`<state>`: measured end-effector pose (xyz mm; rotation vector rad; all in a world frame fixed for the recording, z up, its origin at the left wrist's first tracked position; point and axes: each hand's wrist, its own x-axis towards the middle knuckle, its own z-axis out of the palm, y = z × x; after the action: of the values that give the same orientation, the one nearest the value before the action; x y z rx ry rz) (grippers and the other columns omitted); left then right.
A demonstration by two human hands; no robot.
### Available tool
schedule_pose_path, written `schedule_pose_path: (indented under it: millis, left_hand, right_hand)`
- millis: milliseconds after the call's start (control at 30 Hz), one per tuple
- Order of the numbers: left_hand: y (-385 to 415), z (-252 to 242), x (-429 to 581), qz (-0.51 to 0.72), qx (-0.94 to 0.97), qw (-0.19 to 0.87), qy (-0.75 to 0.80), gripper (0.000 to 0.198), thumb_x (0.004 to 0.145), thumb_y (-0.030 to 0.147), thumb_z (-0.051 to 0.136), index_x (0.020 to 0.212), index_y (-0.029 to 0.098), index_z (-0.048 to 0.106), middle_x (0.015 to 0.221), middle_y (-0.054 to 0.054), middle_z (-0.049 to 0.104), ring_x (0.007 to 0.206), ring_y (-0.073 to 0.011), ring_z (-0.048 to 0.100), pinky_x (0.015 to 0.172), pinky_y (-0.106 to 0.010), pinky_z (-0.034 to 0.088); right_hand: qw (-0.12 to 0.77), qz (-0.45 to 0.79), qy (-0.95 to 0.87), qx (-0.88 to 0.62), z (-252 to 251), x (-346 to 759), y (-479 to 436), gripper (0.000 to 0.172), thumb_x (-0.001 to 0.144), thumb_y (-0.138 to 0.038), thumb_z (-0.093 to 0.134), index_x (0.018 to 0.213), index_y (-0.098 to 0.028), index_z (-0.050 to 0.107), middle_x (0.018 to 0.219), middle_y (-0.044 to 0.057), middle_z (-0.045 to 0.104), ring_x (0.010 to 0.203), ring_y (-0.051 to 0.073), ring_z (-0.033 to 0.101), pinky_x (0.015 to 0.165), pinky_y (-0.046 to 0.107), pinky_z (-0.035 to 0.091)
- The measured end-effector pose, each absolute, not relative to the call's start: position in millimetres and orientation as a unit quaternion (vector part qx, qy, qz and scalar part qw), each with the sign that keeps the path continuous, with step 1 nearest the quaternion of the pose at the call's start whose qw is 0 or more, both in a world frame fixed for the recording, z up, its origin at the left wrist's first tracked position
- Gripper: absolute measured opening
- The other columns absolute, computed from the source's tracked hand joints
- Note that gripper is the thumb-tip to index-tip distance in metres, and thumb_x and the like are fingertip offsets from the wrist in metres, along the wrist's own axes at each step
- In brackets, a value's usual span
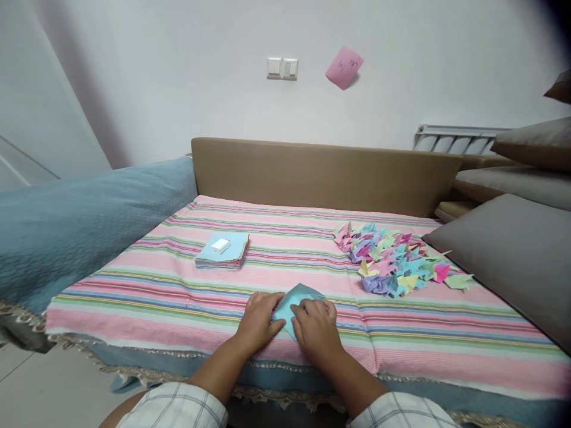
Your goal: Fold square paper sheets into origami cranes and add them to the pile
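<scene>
A light blue sheet of origami paper (300, 293), partly folded with a peaked far edge, lies on the striped cloth near the front edge. At its left side, my left hand (259, 321) has its thumb and fingers closed on the paper's edge. My right hand (316, 327) is on the paper's right part, fingers bent and pressed together on it. Both hands cover some of the near folds. To the right lies a heap of folded paper cranes (392, 258) in many colours. A stack of square paper (243, 249) stands at the left.
On the stack rests a small white box-like object (220, 245). The striped cloth (285, 238) covers the sofa seat, with a brown backrest (321, 175) behind. Grey cushions (513, 238) are piled at the right; a blue-covered armrest (98, 214) borders the left.
</scene>
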<state>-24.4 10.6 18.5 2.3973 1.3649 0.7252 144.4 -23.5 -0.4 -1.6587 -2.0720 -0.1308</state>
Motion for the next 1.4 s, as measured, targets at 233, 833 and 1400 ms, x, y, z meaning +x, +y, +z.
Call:
schedule_pose_path:
  millis: [233,833,1400]
  left_hand:
    - [11.0,17.0,-24.4,0.256,0.834,0.136,0.469,0.051,0.069,0.020,0.065,0.118,0.025,0.053,0.102,-0.004,0.063,0.099,-0.0234,0.052,0.095,-0.042,0.034]
    - [8.9,20.4,-24.4,0.239,0.846,0.128,0.459,0.040,0.072,0.024,0.064,0.112,0.025,0.056,0.102,-0.003,0.064,0.100,-0.0241,0.051,0.095,-0.042,0.031]
    - [11.2,13.7,-26.0,0.256,0.856,0.109,0.435,0.035,0.070,0.019,0.064,0.105,0.026,0.062,0.106,-0.001,0.067,0.102,-0.0222,0.053,0.097,-0.043,0.031]
  right_hand:
    - [0.230,-0.045,-0.756,-0.611,0.7,143.8,-19.3,0.027,0.086,-0.030,0.053,0.112,-0.029,0.060,0.095,0.003,0.061,0.091,0.019,0.048,0.092,0.042,0.018]
    - [0.196,-0.047,-0.782,-0.589,5.0,151.8,-32.5,0.026,0.081,-0.016,0.055,0.098,-0.033,0.066,0.104,0.001,0.063,0.097,0.020,0.049,0.093,0.042,0.018]
    - [0.143,0.028,-0.830,-0.538,17.5,158.8,-39.3,0.024,0.086,-0.017,0.051,0.085,-0.030,0.071,0.104,0.000,0.066,0.091,0.017,0.053,0.089,0.036,0.023]
